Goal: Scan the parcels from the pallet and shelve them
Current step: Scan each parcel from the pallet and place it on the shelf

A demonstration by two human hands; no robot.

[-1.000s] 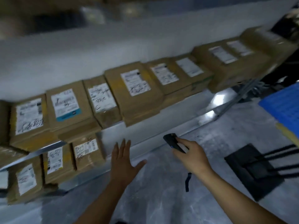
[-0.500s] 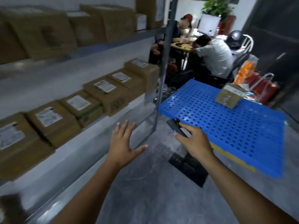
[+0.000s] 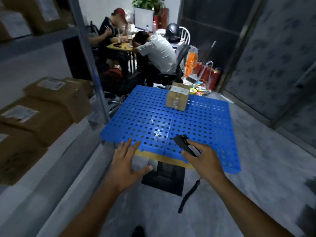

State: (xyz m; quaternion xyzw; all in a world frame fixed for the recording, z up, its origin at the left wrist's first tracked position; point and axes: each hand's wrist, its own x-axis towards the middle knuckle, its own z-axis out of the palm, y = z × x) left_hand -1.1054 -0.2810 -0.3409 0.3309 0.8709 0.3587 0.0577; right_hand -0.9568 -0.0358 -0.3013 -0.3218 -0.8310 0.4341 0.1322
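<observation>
A blue perforated pallet (image 3: 153, 120) lies ahead of me on a dark stand. One brown cardboard parcel (image 3: 177, 97) with a white label stands near the pallet's far edge. My right hand (image 3: 203, 161) grips a black handheld scanner (image 3: 185, 145) over the pallet's near edge, its wrist strap dangling below. My left hand (image 3: 126, 161) is empty with fingers spread, just short of the pallet's near left corner. Labelled brown parcels (image 3: 51, 106) fill the metal shelf (image 3: 56, 151) on my left.
A grey shelf upright (image 3: 92, 65) rises between the shelf and the pallet. Two people sit at a table (image 3: 119, 46) behind the pallet, with chairs, a monitor, a helmet and red extinguishers (image 3: 208, 74) nearby. A dark wall (image 3: 273, 65) runs along the right.
My view has swung right from the shelved parcels to the pallet, which is now close in front. Both hands keep their poses; the scanner stays in my right hand.
</observation>
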